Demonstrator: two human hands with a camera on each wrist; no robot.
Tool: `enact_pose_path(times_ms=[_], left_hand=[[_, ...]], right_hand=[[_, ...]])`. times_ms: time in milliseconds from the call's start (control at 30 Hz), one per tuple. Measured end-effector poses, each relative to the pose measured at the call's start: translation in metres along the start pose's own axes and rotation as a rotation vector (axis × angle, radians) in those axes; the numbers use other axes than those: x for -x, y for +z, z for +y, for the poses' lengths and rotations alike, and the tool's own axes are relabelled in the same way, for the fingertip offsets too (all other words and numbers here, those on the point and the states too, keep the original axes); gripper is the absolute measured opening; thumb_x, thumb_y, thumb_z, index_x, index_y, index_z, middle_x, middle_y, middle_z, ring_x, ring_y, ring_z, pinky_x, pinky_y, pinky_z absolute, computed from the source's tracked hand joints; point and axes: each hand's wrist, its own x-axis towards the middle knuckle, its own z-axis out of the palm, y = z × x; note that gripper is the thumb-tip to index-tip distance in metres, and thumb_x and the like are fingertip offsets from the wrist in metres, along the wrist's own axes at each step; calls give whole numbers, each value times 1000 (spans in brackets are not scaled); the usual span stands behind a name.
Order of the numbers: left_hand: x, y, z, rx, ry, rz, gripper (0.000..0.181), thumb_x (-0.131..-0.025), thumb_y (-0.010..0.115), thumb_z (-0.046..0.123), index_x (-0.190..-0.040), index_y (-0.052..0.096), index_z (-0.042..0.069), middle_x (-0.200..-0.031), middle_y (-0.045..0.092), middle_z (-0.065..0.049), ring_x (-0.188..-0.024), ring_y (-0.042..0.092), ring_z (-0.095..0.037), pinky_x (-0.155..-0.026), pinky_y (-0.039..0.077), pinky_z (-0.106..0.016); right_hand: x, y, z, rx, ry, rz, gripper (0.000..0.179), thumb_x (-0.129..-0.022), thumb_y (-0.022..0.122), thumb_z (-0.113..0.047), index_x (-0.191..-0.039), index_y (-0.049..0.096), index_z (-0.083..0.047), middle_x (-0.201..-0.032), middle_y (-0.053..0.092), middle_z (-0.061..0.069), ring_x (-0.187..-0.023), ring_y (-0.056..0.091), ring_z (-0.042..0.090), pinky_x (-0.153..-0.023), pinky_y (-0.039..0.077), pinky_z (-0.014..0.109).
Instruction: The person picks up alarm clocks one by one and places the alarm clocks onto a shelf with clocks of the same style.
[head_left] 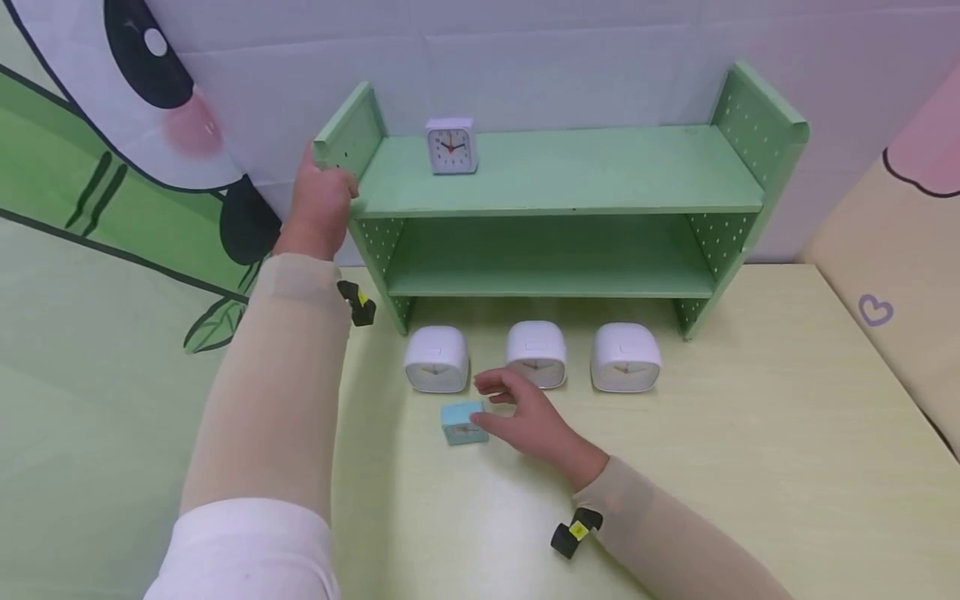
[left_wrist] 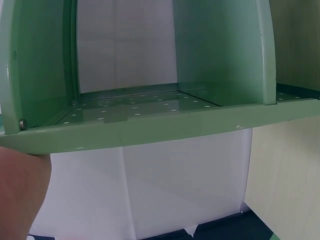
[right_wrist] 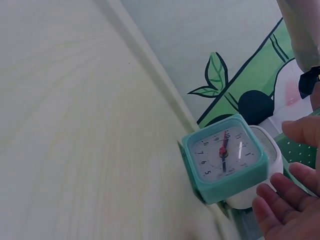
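My left hand [head_left: 318,204] grips the upper left side panel of a green two-tier shelf [head_left: 570,171]; in the left wrist view only part of that hand [left_wrist: 22,192] shows at the panel's edge. On the table, a small turquoise alarm clock [head_left: 459,427] stands in front of a row of white rounded clocks. My right hand [head_left: 536,417] hovers beside it, fingers loosely extended and thumb overlapping its right edge in the head view. In the right wrist view the turquoise clock [right_wrist: 225,157] faces the camera, with a gap between it and the fingers [right_wrist: 282,197].
Three white rounded clocks [head_left: 437,360], [head_left: 537,354], [head_left: 626,358] stand before the shelf's foot. A pale lilac square clock [head_left: 452,146] sits on the top board towards the left. Behind is a printed cloth [head_left: 562,67]; the pale wooden table [head_left: 750,467] extends rightward.
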Motion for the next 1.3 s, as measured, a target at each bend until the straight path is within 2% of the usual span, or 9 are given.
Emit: enact_pose_path(times_ms=[267,533,833,1300], left_hand=[[-1,0,0,-19,-5,4,86,-84,37,-10,-159,30,31,-157,35,2,-128,30,-19,-98,30,-35],[-2,-1,-3,7,15,-7,84,-84,37,-10,-158,32,30,-155,38,0,-128,33,-19,-101,29,-37],[-2,-1,-3,-7,22,-3,83,-84,38,-9,-156,33,29,-154,39,0,-128,34,-18,-100,29,-37],[-2,-1,-3,7,13,-3,82,-85,40,-9,-157,31,29,-155,38,-1,-133,34,-21,-109,30,-40]], right_hand=[[3,8,11,-3,43,-13,47,-91,79,-11,-132,59,-3,-132,62,17,-119,61,29,-106,46,46],[3,12,21,-14,96,-34,47,-92,80,-16,-133,60,-7,-124,64,7,-113,65,26,-97,52,45],[3,15,23,0,93,-43,42,-91,80,-13,-128,62,-7,-116,68,6,-108,67,22,-98,51,46],[2,13,26,29,100,-58,36,-93,78,-13,-127,63,-11,-117,67,0,-110,66,19,-99,51,41]])
